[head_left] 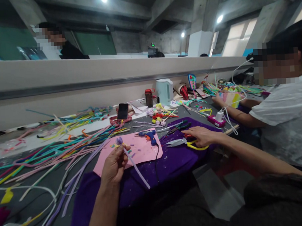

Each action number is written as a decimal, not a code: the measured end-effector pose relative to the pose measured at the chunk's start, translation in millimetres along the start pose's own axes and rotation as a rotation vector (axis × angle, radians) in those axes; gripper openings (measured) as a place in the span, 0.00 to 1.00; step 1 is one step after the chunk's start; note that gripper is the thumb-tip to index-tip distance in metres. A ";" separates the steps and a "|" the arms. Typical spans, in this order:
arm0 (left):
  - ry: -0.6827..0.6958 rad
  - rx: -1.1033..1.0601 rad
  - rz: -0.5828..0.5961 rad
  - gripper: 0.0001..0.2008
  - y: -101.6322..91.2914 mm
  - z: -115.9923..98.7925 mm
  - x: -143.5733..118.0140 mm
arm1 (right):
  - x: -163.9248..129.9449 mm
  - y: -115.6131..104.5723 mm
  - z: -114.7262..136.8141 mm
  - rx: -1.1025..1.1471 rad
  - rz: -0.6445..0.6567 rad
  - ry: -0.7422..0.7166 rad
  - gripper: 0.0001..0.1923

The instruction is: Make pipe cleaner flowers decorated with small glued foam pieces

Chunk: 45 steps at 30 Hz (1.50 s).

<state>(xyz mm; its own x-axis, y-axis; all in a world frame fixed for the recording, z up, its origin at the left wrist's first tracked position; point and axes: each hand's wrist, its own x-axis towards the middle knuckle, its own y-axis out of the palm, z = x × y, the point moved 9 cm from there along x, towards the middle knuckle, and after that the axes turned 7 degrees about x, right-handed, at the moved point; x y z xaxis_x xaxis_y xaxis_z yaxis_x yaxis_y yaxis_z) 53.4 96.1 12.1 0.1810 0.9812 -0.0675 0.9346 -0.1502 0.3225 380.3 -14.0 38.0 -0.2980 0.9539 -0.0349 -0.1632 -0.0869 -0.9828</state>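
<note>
My left hand is closed in a pinch on a pipe-cleaner flower. It has a purple looped head and a pale lilac stem that slants down to the right. On the purple cloth, my right hand lies over the yellow handles of a pair of scissors, fingers stretched forward. A red piece shows partly under its fingers. Just beyond are dark-handled pliers. Between the hands, a blue and orange glue gun rests on a pink sheet with small purple scraps.
Many coloured pipe cleaners spread across the left side. Behind are a phone, finished flowers, a brown bottle and a kettle. A pink power strip with a white plug sits near a co-worker's arm at right.
</note>
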 end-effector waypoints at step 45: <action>0.101 -0.152 -0.031 0.13 -9.9 -3.4 -13.8 | 134.2 14.8 191.4 0.760 -0.498 -0.428 0.39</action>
<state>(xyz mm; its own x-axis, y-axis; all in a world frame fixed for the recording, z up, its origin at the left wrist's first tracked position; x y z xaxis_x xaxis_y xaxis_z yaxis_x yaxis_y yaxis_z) 40.6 84.5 13.1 0.1140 0.9934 0.0125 0.8807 -0.1069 0.4615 157.9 57.8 53.6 -0.3213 0.7611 0.5635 -0.8738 -0.0089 -0.4862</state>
